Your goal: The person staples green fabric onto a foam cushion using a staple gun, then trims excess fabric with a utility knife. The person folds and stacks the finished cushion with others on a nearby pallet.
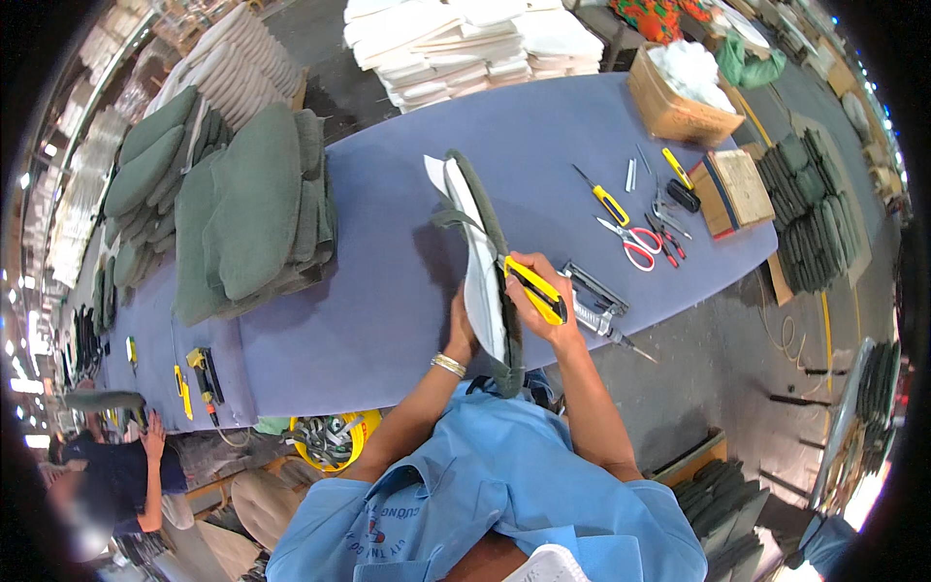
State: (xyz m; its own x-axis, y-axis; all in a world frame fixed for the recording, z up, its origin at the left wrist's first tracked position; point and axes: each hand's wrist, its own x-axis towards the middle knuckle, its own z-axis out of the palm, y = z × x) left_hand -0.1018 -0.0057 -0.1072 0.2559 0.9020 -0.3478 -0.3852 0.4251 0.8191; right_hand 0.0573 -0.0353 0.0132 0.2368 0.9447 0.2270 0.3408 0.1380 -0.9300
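Right hand (pixel 531 312) clenched round yellow knife (pixel 534 288), left hand (pixel 460 326) at green pad (pixel 494 231) (fingers hidden, grip unclear)

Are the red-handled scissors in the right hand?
No, the red-handled scissors lie on the table, while the right hand holds a yellow-and-black cutter.

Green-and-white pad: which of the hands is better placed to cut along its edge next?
Right, I'd judge. The right hand grips the yellow cutter beside the pad; the left hand is at the pad's white side, fingers mostly hidden, no tool visible.
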